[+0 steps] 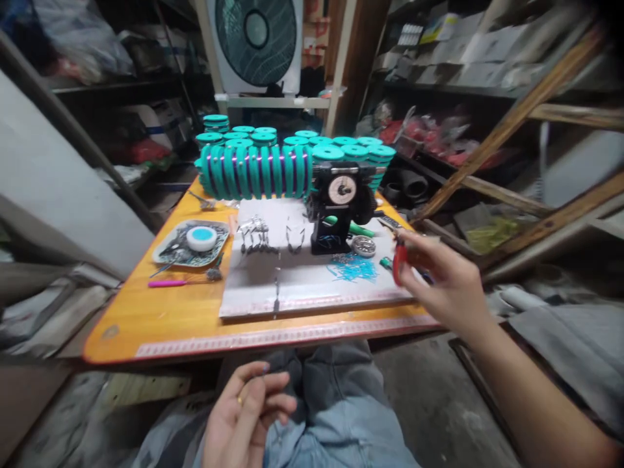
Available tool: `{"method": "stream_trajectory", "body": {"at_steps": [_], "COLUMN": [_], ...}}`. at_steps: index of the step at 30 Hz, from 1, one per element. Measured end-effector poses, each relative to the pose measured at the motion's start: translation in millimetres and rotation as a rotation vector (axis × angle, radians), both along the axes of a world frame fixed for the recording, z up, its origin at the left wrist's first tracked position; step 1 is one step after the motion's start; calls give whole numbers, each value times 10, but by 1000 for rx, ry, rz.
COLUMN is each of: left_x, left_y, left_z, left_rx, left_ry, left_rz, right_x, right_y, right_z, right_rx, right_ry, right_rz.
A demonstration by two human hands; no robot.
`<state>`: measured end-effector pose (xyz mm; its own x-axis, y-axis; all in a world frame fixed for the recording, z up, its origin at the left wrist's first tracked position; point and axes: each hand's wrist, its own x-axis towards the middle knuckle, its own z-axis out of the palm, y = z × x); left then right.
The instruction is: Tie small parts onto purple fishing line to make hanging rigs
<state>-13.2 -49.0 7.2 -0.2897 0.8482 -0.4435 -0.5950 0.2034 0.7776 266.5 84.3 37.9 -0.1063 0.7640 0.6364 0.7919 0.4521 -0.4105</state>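
Note:
My right hand is closed around a red-handled tool at the right edge of a white board; its working end is too blurred to name. My left hand is over my lap with loosely bent fingers apart, and nothing shows in it. On the board stands a black stand with a white dial, beside a row of teal spools wound with purple line. Close to the tool lie short blue strands and a round dish of small metal pieces. Small dark hardware hangs or lies at the board's left.
More teal spools stand at the back of the orange table. At left are a patterned tray bearing a white-and-blue round container, and a pink-handled tool. A box fan and loaded shelves surround the table.

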Motion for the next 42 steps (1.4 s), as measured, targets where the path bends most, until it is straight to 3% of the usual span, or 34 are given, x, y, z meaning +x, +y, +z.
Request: {"method": "stream_trajectory", "body": {"at_steps": [3,5,7,13,34,36,38,42], "left_x": [-11,-21,-32,-92,-109,-105,-103,-124], "left_y": [24,24,18,17,6,2,-1,-3], "left_z": [-6,-13,-20,-90,-82,-112,-172,-318], "left_rx": [-12,-11,-8,127,167,153,133,161], "left_ry": [-45,-60,-66,16,-5,2,10,189], "left_rz": [-35,-45,-63,-61,-77,-70,-61,-59], "right_x": [-522,-802,-992,-1162,-1246,-1194,-1018,-186], "right_y": [-555,-862,-1052,-1155,-1200,-1217,-1152,-589], "right_z": [-49,-130,-245,-519,-554,-542,-490,-311], "right_rx": [-228,-364,-402,-257,-278,-324,-352,-187], "right_ry": [48,72,101,128,191,218,281,299], "right_rz": [406,546,623,544,555,527,385,-148]}}
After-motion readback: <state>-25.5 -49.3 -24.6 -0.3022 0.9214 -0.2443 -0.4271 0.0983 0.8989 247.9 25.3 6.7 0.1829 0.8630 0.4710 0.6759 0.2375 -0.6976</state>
